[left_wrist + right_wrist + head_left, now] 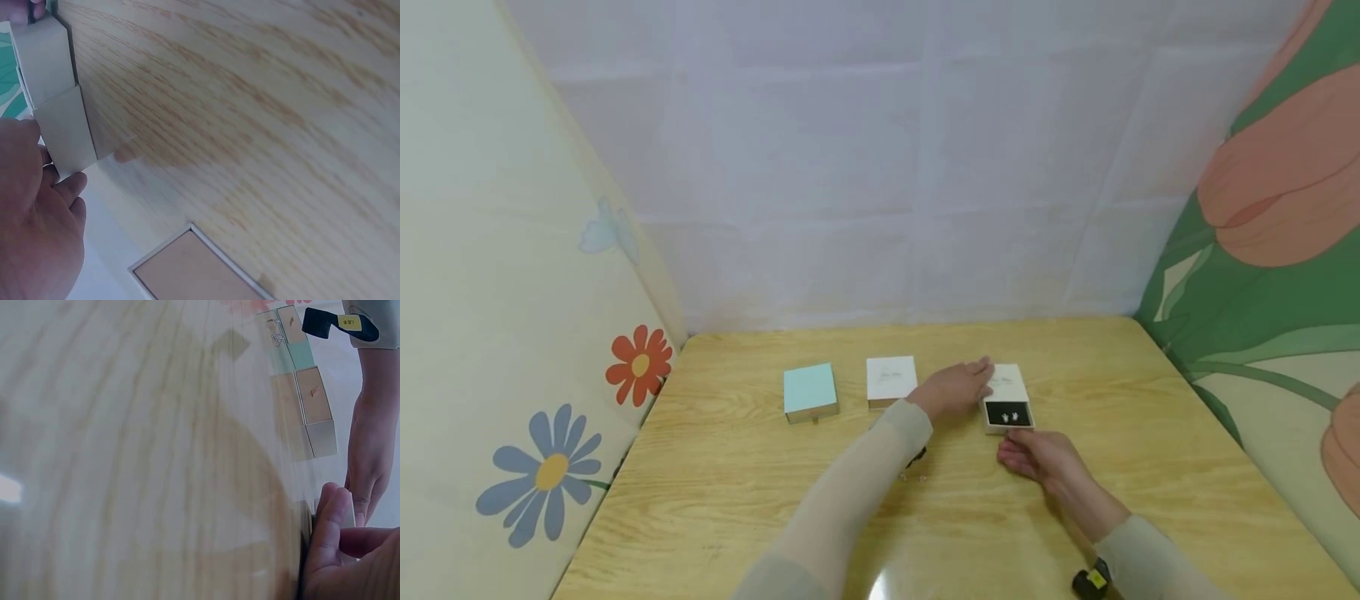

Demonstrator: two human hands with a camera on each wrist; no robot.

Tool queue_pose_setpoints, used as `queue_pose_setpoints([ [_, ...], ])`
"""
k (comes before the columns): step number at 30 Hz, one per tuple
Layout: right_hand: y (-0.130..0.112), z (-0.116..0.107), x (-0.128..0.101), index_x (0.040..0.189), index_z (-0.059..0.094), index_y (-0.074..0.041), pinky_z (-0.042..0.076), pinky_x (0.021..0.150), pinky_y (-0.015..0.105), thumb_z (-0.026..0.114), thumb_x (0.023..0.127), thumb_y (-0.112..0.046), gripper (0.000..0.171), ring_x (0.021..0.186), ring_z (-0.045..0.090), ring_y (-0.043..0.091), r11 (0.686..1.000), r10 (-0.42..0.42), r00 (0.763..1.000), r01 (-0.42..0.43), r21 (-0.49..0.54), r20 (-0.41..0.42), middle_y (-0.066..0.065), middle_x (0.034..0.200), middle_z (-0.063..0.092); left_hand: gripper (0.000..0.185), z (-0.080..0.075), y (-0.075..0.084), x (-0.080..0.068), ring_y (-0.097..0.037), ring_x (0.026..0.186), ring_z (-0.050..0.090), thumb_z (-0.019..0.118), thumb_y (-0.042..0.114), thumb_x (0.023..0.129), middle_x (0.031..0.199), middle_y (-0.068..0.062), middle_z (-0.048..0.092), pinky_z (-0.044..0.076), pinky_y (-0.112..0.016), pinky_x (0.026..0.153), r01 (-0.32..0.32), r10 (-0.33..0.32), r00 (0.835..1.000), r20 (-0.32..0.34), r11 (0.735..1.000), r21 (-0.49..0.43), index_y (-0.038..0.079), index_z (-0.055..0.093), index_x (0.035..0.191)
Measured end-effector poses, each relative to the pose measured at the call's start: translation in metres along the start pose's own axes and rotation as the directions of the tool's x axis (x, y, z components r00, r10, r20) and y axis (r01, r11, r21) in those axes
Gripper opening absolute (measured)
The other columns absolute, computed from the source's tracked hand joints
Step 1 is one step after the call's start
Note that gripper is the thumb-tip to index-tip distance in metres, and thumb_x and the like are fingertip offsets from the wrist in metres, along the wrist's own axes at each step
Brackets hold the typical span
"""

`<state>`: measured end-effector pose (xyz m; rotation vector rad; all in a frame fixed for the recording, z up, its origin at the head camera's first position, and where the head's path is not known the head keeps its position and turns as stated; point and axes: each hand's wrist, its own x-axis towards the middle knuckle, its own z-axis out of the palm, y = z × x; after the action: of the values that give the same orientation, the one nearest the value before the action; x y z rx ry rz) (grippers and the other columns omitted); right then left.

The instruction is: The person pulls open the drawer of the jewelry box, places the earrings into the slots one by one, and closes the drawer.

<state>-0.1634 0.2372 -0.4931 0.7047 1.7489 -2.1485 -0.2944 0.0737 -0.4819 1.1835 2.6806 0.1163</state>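
A white jewelry box (1006,383) has its drawer (1009,416) pulled partway out at the near end. In the drawer, a pair of small silvery earrings (1011,417) sits on a black pad. My left hand (951,390) holds the far end of the box's sleeve; the left wrist view shows its fingers (74,185) around that end. At the near end, my right hand (1043,457) pinches the drawer's front edge. In the right wrist view, the right thumb and fingers (331,519) hide most of the box.
Left of this box stand a second white box (891,379) and a light blue box (810,390), both closed. Small shiny pieces (922,478) lie on the wooden table (715,500) beside my left forearm. A white cloth (865,183) hangs behind the table.
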Motion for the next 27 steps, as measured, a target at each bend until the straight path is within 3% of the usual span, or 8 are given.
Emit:
queue_pose_setpoints([
  [6,0.000,-0.001,0.004,0.106,0.064,0.010,0.064,0.070,0.030,0.058,0.100,-0.003,0.016,0.070,0.074,0.018,1.000,0.003,1.000,-0.003,0.013,0.000,0.011,0.076,0.074,0.059,0.001,0.001,-0.004,-0.020,0.154,0.022,0.027,0.040,0.112,0.170,-0.002,0.013,0.015,-0.026,0.125,0.007,-0.007,1.000,0.010,1.000,-0.018,0.013,0.017,0.163],
  [18,-0.003,0.000,0.013,0.119,0.057,0.015,0.064,0.072,0.030,0.056,0.100,-0.003,0.026,0.071,0.074,0.018,1.000,-0.003,1.000,0.003,0.009,-0.012,0.011,0.077,0.074,0.058,0.003,0.002,-0.001,-0.018,0.154,0.021,0.023,0.041,0.112,0.170,0.000,0.010,0.015,-0.026,0.125,0.017,-0.018,1.000,0.020,0.999,0.038,0.014,0.014,0.164],
  [27,-0.006,0.000,0.018,0.109,0.063,0.010,0.064,0.071,0.029,0.057,0.100,-0.002,0.016,0.070,0.074,0.018,0.999,-0.005,1.000,0.005,0.039,0.001,0.011,0.077,0.074,0.059,0.004,0.002,0.001,-0.019,0.154,0.022,0.026,0.041,0.112,0.170,0.000,0.012,0.016,-0.027,0.125,0.019,-0.019,1.000,0.014,1.000,0.007,0.014,0.016,0.163],
])
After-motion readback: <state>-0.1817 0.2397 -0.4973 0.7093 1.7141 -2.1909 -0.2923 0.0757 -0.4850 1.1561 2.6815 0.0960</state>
